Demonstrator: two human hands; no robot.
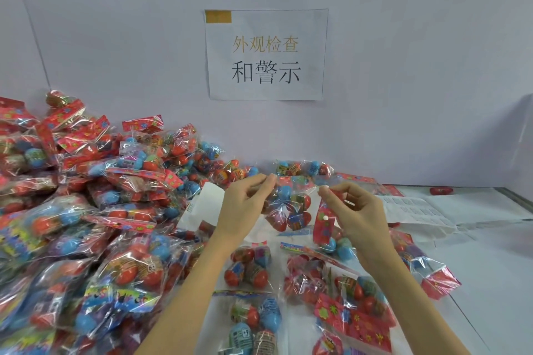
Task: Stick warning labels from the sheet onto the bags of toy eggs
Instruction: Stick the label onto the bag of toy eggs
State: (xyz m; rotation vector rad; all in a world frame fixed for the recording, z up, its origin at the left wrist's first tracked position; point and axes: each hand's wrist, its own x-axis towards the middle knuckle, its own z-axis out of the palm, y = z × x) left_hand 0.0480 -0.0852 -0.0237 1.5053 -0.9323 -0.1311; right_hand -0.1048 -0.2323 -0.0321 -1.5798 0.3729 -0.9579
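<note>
Held bag of toy eggs (291, 204): clear plastic, red and blue eggs inside, raised above the table (490, 253) between both hands, in front of the wall. Left hand (245, 204) pinches the bag's upper left edge between thumb and fingertips. Right hand (357, 210) has fingers curled; thumb and forefinger pinch at the bag's upper right, beside a red header card (324, 222) with a punched hole that hangs down just under that hand. Whether the card belongs to this bag or to another: cannot tell.

Label sheet (415, 207): white, printed in rows, flat on the table right of the right hand, well apart from the held bag.

Loose bags (288, 282) lie on the table under the forearms. Large heap of bags (86, 210) fills the left side up to the wall. White paper piece (204, 204) leans at the heap's edge beside the left wrist.

Paper notice (265, 55) with Chinese characters taped on the wall (403, 66). One red egg (440, 190) lies alone at far right.
</note>
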